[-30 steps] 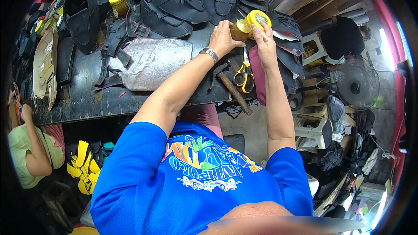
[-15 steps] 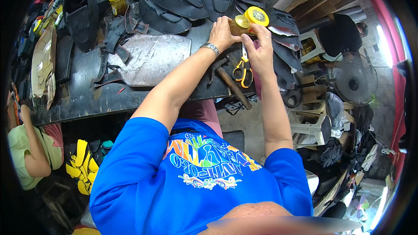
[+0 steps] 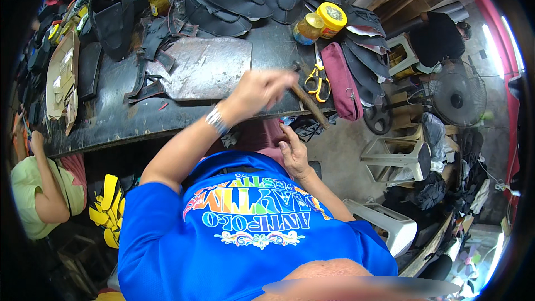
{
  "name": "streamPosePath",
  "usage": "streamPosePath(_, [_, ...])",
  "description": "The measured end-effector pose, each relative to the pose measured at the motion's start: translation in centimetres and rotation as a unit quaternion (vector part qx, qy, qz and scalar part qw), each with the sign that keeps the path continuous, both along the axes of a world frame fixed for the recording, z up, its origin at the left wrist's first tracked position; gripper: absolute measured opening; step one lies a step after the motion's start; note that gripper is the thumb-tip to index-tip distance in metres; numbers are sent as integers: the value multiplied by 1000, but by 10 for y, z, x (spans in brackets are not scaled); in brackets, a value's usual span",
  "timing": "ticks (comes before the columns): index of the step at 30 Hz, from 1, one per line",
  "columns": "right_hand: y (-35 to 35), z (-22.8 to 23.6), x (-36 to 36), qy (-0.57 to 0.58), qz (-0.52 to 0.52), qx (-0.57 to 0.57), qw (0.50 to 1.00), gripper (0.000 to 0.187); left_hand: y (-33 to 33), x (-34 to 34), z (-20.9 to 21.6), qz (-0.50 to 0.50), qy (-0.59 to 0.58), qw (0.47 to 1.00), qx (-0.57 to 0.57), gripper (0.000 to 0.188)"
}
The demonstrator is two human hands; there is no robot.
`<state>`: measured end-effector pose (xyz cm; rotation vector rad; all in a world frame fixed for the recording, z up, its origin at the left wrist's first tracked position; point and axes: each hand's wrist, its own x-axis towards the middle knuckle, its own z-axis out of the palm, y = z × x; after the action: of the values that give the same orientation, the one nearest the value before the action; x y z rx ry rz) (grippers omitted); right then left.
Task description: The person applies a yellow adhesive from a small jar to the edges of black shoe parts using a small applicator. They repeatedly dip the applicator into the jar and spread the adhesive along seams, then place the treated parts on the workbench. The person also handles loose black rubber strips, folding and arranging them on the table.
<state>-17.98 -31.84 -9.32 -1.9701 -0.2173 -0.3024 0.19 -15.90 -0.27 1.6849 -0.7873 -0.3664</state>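
While the right grip point(image 3: 295, 153) sits low before the blue shirt, its fingers loosely curled and parted from the thumb, nothing shows inside it; a small bluish bit just beyond its fingertips is too little to name, and whether they touch cannot be told. Ahead and to its left, the left grip point(image 3: 257, 96) hangs over the near edge of the worktop point(image 3: 189, 112), so smeared by blur that I cannot tell whether it is clenched, released or grasping something.

Just right of the left grip's fingertips lies the hammer point(image 3: 311, 106), its head partly hidden behind them; the handle juts past the edge towards the wearer, probably so it can be picked up quickly. Beyond the hammer, on the left grip's right, rest yellow-handled scissors point(image 3: 317, 85) and a maroon pouch point(image 3: 341, 81), seemingly kept within easy reach.

Left of and beyond that grip, a grey slab point(image 3: 203, 67) lies flat, perhaps a hard surface for working on. Farther ahead, an amber jar point(image 3: 308, 29) stands beside a yellow-lidded jar point(image 3: 332, 20); its contents are unclear. Farthest from both grips, black shoe uppers point(image 3: 223, 11) crowd together, likely grouped to save room, overlapping too much to count, some cut off by the top of the view.
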Motion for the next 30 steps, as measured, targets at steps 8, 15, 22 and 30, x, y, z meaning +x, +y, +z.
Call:
streamPosePath(8, [-2, -90, -3, -26, -84, -101, 991, 36, 168, -121, -92, 124, -15, 984, 126, 19])
streamPosePath(15, [9, -94, 14, -44, -75, -212, 973, 30, 203, -145, -152, 253, -143, 937, 196, 19])
streamPosePath(22, [32, -31, 30, -147, -36, -131, 980, 42, 199, -134, -147, 233, -99, 943, 218, 23])
streamPosePath(30, [29, 40, 86, -249, -53, -122, 960, 54, 203, -144, -135, 164, 278, 946, 28, 25])
